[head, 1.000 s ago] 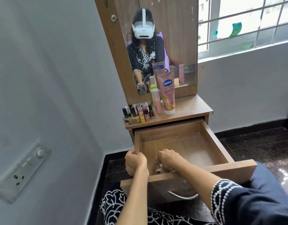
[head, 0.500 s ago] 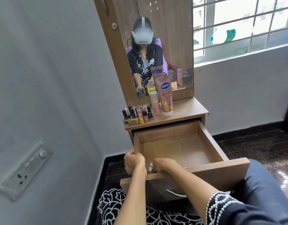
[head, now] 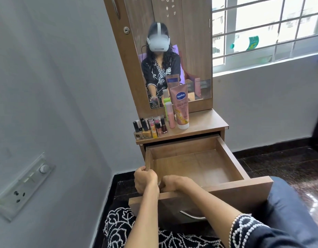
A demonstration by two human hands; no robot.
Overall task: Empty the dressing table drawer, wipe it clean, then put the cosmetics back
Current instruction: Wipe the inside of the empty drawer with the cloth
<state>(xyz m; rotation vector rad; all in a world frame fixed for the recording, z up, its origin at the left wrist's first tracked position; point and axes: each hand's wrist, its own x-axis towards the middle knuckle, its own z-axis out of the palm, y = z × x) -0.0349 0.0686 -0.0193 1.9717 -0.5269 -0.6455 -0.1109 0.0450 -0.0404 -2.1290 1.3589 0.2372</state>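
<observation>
Drawer [head: 231, 159] was plain brown wood, lotion tube [head: 180, 108] was pink with a blue logo, sleeve [head: 247, 230] was black with white embroidery.

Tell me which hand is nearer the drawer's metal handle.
Right. The right hand sits at the drawer front's top edge, above and left of the handle; the left hand grips the drawer's left corner, farther away.

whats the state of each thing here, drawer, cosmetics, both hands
drawer: pulled open, nothing visible inside
cosmetics: upright on the tabletop, out of the drawer
left hand: grips the drawer's left wall
right hand: curled at the near left corner inside; what it holds is hidden
</observation>
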